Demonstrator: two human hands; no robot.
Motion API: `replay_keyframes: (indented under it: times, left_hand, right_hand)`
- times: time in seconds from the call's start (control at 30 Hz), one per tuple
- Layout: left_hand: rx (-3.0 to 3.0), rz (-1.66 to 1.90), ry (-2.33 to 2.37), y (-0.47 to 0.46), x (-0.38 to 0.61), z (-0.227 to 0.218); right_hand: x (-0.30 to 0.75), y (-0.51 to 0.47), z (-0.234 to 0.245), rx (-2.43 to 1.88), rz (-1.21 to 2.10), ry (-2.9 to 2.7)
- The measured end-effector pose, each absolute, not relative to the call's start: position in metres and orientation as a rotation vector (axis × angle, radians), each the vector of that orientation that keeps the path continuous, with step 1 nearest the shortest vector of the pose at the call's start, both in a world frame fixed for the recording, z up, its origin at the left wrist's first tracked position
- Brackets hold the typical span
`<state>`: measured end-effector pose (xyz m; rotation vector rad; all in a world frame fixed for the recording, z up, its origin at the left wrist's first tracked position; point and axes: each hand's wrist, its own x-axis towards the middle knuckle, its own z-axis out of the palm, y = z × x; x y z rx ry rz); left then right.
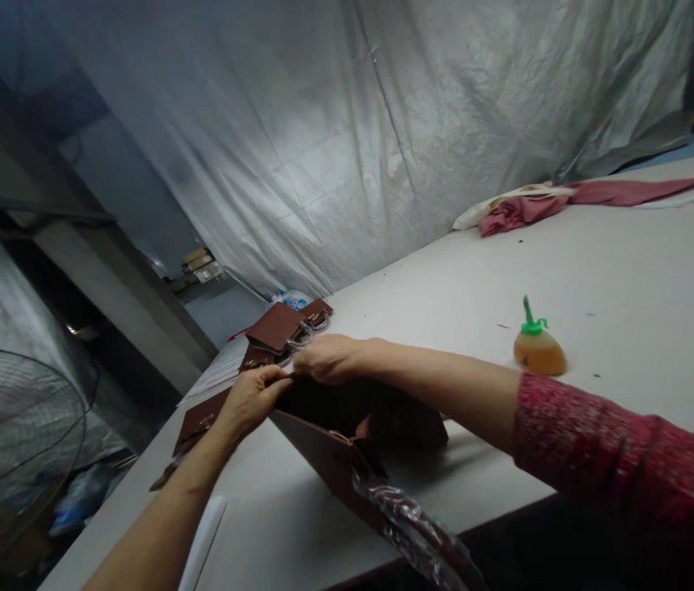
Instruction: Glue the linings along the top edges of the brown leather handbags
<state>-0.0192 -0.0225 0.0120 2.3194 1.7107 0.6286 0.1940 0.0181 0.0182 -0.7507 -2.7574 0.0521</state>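
A brown handbag [322, 455] stands tilted on the white table, its dark inside facing up. Its handle [408, 513], wrapped in clear plastic, hangs over the near table edge. My left hand [254, 398] pinches the bag's far upper rim between thumb and fingers. Close beside it, my right hand [328, 359] is closed at the same rim, its fingertips largely hidden. Beyond my hands lie more brown bags [276, 327] with metal clasps and plastic-wrapped handles. Another brown piece with a clasp [199, 423] rests left of my left forearm.
A glue bottle [540, 351] with a green nozzle and amber liquid stands on the white table [642, 287] at right. Pink cloth [531, 212] lies at the back. A wire-guarded fan [15, 443] is at left, and a white roll [203, 542] lies near my left forearm.
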Motion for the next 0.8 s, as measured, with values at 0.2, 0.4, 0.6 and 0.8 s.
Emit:
replay_keyframes:
  times: [0.2, 0.4, 0.6, 0.8]
  left_hand:
    - [2.249, 0.74, 1.767, -0.024, -0.027, 0.01]
    - [2.297, 0.661, 1.696, -0.012, -0.015, 0.014]
    - [2.345, 0.734, 1.852, -0.001, 0.001, 0.01]
    - [2.144, 0.881, 2.047, 0.01, 0.018, 0.01]
  right_hand:
    - [0.271, -0.011, 0.004, -0.959, 0.121, -2.64]
    - [0.313, -0.069, -0.07, -1.08, 0.684, -2.039]
    - [0.3, -0.124, -0.155, -0.949, 0.384, -1.907]
    - [0.265, -0.155, -0.152, -1.056, 0.637, -1.891]
